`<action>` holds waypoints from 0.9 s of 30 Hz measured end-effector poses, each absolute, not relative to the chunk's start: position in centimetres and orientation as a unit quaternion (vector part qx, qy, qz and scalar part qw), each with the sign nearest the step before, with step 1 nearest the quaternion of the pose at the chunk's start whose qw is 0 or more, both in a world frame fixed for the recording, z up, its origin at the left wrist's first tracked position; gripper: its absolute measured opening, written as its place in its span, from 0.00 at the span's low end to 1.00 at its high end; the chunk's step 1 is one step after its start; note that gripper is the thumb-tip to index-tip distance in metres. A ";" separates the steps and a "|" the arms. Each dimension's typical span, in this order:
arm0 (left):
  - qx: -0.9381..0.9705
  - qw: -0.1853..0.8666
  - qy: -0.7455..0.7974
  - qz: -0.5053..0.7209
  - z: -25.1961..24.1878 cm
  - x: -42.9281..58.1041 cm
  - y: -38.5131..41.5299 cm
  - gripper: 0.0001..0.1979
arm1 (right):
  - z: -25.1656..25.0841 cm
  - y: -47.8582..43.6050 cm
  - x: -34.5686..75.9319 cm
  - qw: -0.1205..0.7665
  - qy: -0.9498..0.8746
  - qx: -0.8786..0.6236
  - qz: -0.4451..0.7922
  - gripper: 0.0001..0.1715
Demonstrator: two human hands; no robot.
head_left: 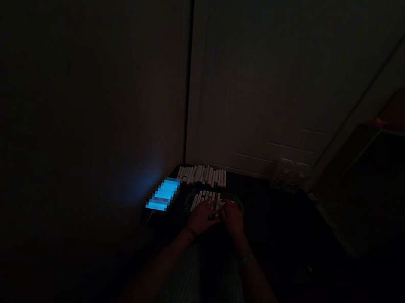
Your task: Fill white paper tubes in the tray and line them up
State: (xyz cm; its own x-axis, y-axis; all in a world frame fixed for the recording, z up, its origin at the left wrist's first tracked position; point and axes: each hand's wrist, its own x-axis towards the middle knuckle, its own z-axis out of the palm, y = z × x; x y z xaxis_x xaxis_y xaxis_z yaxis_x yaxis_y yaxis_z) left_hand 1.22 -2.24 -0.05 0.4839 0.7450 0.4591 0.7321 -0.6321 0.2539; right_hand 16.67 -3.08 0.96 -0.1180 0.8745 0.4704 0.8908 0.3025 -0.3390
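Two bare hands meet low over a shallow clear tray [188, 201], in very dim light. Left hand [200, 215]: fingers stretched over white markers [200, 196] in the tray, perhaps steadying them. Right hand [231, 218]: fingers bent inward at the tray's right part, as if pinching; too dark to tell whether either hand grips anything. A small dark-ended piece [213, 216] shows between them. Just beyond the left hand, a second row of markers [202, 175] lies side by side, probably kept within easy reach. Left of the hands, a glowing blue screen [164, 194], seemingly lighting the work. Markers look slim, pale-bodied, roughly parallel, a few ends reddish; lettering unreadable. Farther off, right: clear packs [288, 176].
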 end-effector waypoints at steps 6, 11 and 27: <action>0.856 0.010 0.439 0.271 -0.4 1.3 -2.1 0.19 | 1.3 -3.4 16.7 0.294 -0.764 -0.574 -0.022 0.14; 0.859 0.007 0.432 0.275 -0.6 1.2 -2.0 0.20 | 1.6 -3.7 16.6 0.291 -0.760 -0.580 -0.029 0.15; 0.860 0.014 0.423 0.284 -0.8 1.1 -1.9 0.21 | 1.3 -3.5 16.6 0.298 -0.755 -0.583 -0.036 0.14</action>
